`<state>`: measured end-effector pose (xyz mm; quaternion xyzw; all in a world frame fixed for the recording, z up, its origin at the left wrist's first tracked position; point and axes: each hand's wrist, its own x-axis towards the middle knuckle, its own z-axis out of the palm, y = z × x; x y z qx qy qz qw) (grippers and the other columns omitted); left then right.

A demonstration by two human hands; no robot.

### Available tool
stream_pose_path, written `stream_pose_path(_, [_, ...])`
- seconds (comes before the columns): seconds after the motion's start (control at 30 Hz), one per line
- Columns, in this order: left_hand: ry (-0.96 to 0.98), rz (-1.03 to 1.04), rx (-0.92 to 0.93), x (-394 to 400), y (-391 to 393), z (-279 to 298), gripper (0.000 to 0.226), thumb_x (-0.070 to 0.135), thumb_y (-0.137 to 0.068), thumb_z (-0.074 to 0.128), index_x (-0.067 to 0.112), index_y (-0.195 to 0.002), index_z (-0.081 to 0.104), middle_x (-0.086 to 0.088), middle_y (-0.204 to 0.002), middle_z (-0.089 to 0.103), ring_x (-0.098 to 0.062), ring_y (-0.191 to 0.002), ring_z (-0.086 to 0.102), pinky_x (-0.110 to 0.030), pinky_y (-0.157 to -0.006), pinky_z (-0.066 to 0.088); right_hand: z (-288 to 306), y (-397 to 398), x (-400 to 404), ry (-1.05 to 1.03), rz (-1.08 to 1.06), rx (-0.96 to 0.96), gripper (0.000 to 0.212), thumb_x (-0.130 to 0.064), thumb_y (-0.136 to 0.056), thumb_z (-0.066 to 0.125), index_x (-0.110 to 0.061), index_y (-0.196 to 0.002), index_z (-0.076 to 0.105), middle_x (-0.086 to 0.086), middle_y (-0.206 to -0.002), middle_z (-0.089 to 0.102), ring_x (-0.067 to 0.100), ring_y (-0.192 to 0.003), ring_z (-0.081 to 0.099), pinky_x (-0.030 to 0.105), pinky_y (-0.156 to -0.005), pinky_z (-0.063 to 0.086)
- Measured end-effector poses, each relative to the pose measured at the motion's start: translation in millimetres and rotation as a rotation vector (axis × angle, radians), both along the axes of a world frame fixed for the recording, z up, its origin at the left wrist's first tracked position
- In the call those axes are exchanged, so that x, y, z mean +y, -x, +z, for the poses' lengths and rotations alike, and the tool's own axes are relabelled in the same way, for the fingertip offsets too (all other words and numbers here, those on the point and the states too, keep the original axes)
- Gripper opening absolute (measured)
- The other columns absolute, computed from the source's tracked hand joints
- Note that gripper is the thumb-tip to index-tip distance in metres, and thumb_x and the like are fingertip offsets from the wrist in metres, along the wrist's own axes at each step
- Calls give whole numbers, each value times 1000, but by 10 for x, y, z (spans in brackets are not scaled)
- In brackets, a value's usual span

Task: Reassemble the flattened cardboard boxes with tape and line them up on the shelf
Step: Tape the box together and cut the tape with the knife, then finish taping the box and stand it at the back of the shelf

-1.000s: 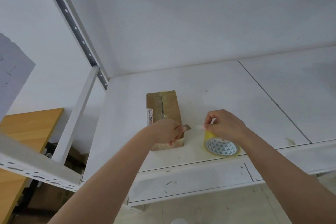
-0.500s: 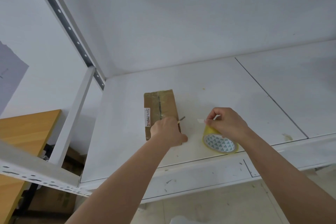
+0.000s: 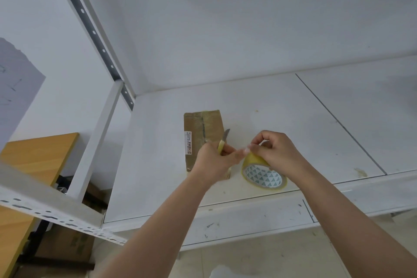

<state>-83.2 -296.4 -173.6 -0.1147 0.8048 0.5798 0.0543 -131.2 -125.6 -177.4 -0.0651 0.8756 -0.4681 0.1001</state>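
— On the white metal shelf (image 3: 259, 106), near its front edge, what lies there?

— A small brown cardboard box (image 3: 203, 128), sealed along its top seam with clear tape and carrying a white printed label (image 3: 188, 143) on its left side. Just to its right stands a roll of yellowish clear tape (image 3: 262, 171), tilted toward the camera so that its white core with green triangles shows.

— And the hands?

— The left hand (image 3: 214, 162) hovers over the near end of the box, fingers curled round a small knife with a yellow handle (image 3: 222, 143); the grey blade points up and away, past the box's right edge. The right hand (image 3: 274, 153) sits on top of the roll, thumb and forefinger pinching what looks like the loose end of the tape. The fingertips of the two hands nearly meet between box and roll — whether they touch I cannot tell.

— Anything beyond the shelf?

— To the left, a white perforated upright (image 3: 90, 149) and a slotted crossbar (image 3: 47, 210) of the rack, then an orange-brown wooden tabletop (image 3: 33, 153). A grey sheet of paper (image 3: 15, 88) hangs on the wall above it. Below the rack, more brown cartons (image 3: 67, 244) sit in shadow on the floor.
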Motion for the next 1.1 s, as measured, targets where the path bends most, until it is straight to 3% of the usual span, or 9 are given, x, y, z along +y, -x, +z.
stream_pose_path(0.07, [-76, 54, -1, 47, -21, 21, 31, 29, -82, 79, -1, -77, 69, 5, -59, 65, -12, -64, 59, -32, -69, 53, -23, -32, -42, -86, -63, 82, 21, -49, -85, 67, -32, -74, 63, -10, -74, 67, 14, -73, 64, 33, -63, 51])
stream_pose_path(0.23, [-358, 221, -94, 223, -121, 58, 28, 24, -87, 74, 13, -64, 61, 10, -52, 63, -5, -37, 40, -14, -39, 32, -58, -149, -175, -65, -250, 401, 20, -48, -85, 67, -29, -79, 66, -16, -70, 65, 8, -69, 61, 23, -56, 39])
stream_pose_path(0.4, [-457, 210, -167, 213, -261, 28, 22, 27, -88, 73, 11, -75, 65, 5, -64, 70, -10, -42, 29, -18, -39, 28, -116, -226, -171, -105, -207, 519, 30, -39, -92, 62, -32, -121, 58, -10, -65, 65, 15, -67, 61, 30, -63, 45])
stream_pose_path(0.57, [-493, 78, -147, 62, -394, 20, 12, 22, -91, 68, 11, -89, 72, -5, -85, 76, -7, -41, 28, -16, -37, 26, -245, -235, -83, -188, -241, 612, 20, -31, -95, 59, -28, -114, 56, -11, -72, 68, 24, -59, 60, 31, -57, 44])
stream_pose_path(0.7, [-285, 291, 34, -413, -426, 11, 12, 22, -91, 67, 19, -84, 76, 2, -85, 77, 2, -42, 44, -14, -43, 33, -441, -200, 152, -287, -317, 666, 13, -15, -93, 61, -17, -106, 62, 3, -81, 72, 33, -65, 63, 36, -69, 44])
stream_pose_path(0.83, [-98, 450, 153, -935, -407, -118, 13, 21, -90, 68, 28, -81, 76, 15, -83, 75, 7, -60, 61, -16, -62, 42, -705, -286, 220, -487, -243, 537, 28, -3, -86, 66, -6, -114, 64, 15, -101, 71, 39, -94, 63, 45, -89, 40])
stream_pose_path(0.93, [11, 383, 172, -1043, -429, -292, 14, 24, -88, 72, 35, -81, 76, 23, -84, 73, 8, -82, 64, -12, -71, 41, -775, -378, 73, -564, -273, 412, 38, -13, -83, 68, -2, -118, 61, 19, -108, 66, 41, -106, 58, 48, -96, 37])
stream_pose_path(1.03, [116, 280, 179, -1024, -417, -405, 19, 29, -86, 73, 45, -77, 74, 32, -80, 69, 11, -66, 60, -8, -59, 39, -575, -351, -144, -522, -195, 589, 42, -39, -90, 49, -10, -116, 66, 12, -112, 65, 40, -105, 55, 49, -92, 39])
stream_pose_path(1.1, [135, 221, 184, -977, -360, -432, 19, 33, -82, 76, 51, -78, 72, 38, -85, 67, 12, -79, 64, -10, -69, 44, -411, -270, -340, -388, 27, 703, 45, -42, -94, 43, -14, -115, 70, 6, -116, 66, 37, -104, 54, 47, -86, 46])
